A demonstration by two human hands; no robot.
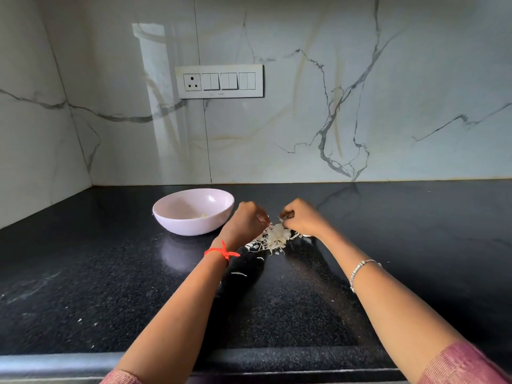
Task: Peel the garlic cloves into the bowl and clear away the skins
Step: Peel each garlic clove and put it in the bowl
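hands: left hand (250, 220) curled, contents hidden, hold cannot be told; right hand (303, 217) pinched on a pale scrap (281, 218) | beneath: skins (275, 237) heaped on counter (83, 273), flakes (238, 273) strewn nearer | left: bowl (177, 220), one pale clove (203, 216) seen inside | progress: peeling judged under way; skins not yet cleared

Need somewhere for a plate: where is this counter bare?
The counter is bare right of the right hand, back to the wall, and left of the bowl toward the corner. Crowded from the bowl to the right hand: skins piled by the left hand, loose bits trailing forward.
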